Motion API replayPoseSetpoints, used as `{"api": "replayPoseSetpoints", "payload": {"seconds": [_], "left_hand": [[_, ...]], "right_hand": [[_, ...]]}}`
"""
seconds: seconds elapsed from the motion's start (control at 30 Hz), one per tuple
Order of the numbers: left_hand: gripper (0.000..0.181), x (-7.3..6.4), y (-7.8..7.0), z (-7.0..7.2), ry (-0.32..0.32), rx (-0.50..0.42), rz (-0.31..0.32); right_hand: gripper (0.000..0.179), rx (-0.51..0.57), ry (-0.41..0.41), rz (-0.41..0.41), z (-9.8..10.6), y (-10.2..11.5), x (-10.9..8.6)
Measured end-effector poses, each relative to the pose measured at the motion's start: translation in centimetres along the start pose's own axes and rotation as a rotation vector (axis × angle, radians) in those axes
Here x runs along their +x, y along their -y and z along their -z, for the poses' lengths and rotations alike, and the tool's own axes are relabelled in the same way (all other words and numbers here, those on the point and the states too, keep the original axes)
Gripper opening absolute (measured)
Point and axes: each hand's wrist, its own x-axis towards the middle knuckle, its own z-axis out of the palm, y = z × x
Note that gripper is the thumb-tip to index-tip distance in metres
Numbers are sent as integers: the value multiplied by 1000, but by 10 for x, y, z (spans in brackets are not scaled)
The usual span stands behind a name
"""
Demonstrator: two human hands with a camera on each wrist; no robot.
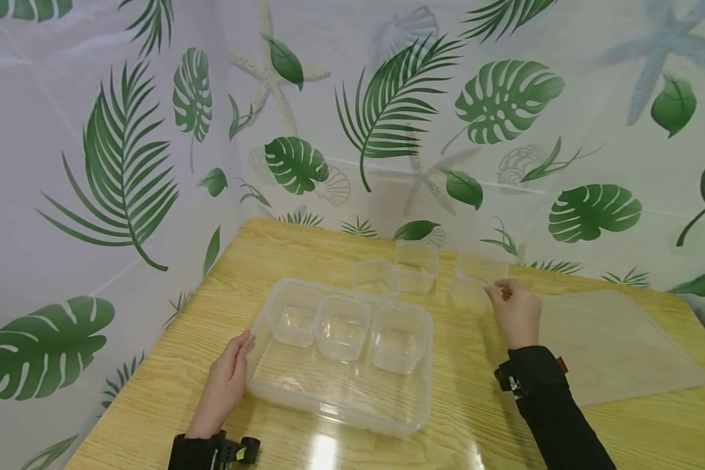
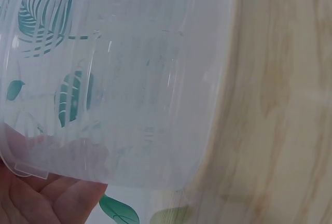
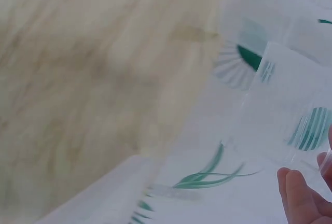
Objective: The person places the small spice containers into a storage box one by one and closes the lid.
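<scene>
Pinching clear cup point(image 1: 480, 267) with right grip point(image 1: 516, 314), cup just beyond it. Resting left grip point(image 1: 223, 385) against side of box point(image 1: 329, 410); can't tell if clamped. Pinch lightly, hold cup level, avoid loose cups point(image 1: 417, 267) left of right grip. From head, see three inside cups point(image 1: 343, 329) right of left grip; not from right wrist.

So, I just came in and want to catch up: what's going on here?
A person's left hand holds the left side of a large clear box on the wooden table. Three small containers sit in a row inside it, along its far side. The right hand pinches another small container, outside the box. Two more stand just beyond the box, and a flat translucent sheet, perhaps a lid, lies to the right.
</scene>
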Motion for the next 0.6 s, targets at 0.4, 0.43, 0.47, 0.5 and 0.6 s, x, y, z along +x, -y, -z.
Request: {"api": "replayPoseSetpoints", "payload": {"seconds": [0.4,0.43,0.47,0.5,0.6], "left_hand": [[38,-1,-1,0,4,2,1],[39,-1,-1,-1,5,1,5],[39,-1,-2,-1,8,0,10],[39,-1,-1,-1,10,-1,14],[39,-1,0,-1,12,4,18]], "right_hand": [[27,136,-110,360,10,36,-23],[25,157,-85,384,25,60,-30],[23,182,-67,416,39,83,-38],[23,191,-68,458,41,89,-43],[20,263,-7,523,53,117,-59]]}}
